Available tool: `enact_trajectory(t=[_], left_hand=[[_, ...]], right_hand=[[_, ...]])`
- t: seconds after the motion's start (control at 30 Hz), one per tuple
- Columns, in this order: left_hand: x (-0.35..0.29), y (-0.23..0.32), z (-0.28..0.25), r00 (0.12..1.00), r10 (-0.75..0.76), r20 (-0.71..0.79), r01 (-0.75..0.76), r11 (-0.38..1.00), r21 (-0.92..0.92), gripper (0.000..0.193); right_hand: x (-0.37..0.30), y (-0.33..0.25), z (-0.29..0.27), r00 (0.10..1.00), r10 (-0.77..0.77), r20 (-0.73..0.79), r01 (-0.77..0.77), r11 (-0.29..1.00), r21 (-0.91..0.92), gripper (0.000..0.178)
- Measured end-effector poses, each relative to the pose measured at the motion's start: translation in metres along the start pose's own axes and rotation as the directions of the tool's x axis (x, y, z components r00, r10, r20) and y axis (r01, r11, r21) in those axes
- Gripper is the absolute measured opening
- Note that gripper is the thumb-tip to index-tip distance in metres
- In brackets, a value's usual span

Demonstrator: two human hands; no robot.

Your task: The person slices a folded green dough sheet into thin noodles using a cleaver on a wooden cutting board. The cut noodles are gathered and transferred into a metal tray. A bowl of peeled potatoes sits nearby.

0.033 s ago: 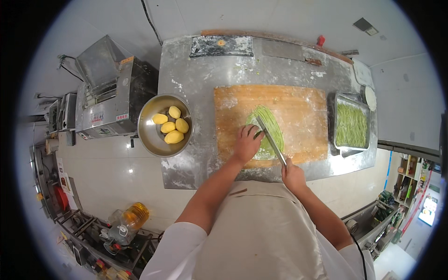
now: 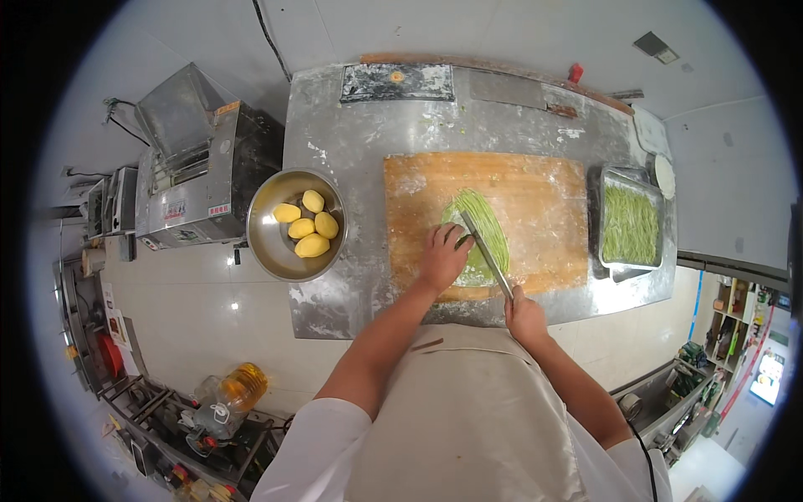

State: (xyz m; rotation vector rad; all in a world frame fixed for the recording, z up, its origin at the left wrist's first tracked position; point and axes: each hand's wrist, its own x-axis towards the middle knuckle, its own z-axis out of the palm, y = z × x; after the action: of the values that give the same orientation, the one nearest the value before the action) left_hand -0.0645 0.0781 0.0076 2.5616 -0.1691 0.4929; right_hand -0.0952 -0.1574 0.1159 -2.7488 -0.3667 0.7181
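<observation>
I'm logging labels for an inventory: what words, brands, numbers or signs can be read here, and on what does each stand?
None reads clearly enough to quote.
Metal machine: a red-and-white label, lettering too small and blurred.
Lit panel, far right: too blurred.
Knife and wooden board: no lettering visible.

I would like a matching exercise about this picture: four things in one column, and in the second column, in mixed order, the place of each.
Things
1. knife
2. yellow pieces
3. metal tray
4. left hand

Places
A. to the right of the wooden board
B. over the green sheet, left of the blade
C. held in the right hand
D. inside the round metal bowl

Pairs: 1-C, 2-D, 3-A, 4-B
</observation>
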Motion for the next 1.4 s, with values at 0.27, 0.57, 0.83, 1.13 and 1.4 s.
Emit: enact_trajectory(t=[0.27,0.57,0.83,1.13,1.4], left_hand=[[-0.003,-0.002,0.006,1.000,0.026,0.000,-0.026,0.999,-0.028,0.038],[0.002,-0.002,-0.001,1.000,0.001,0.024,0.000,1.000,-0.023,0.029],[-0.001,-0.005,0.007,1.000,-0.009,0.020,0.009,1.000,-0.016,0.029],[0.000,-0.002,0.006,1.000,-0.011,0.004,0.011,1.000,-0.013,0.031],[-0.002,-0.003,0.001,0.999,-0.017,0.052,0.018,0.999,-0.027,0.031]], right_hand=[[0.016,0.012,0.023,0.988,-0.061,-0.139,0.070,0.996,0.061,0.018],[0.014,-0.006,-0.001,0.997,-0.050,-0.060,0.052,0.998,0.046,0.018],[0.036,-0.014,0.006,1.000,-0.020,0.001,0.020,1.000,0.015,0.020],[0.051,-0.018,0.010,0.995,-0.067,-0.075,0.064,0.997,-0.033,0.019],[0.004,0.002,0.013,1.000,-0.007,-0.018,0.008,1.000,0.020,0.022]])
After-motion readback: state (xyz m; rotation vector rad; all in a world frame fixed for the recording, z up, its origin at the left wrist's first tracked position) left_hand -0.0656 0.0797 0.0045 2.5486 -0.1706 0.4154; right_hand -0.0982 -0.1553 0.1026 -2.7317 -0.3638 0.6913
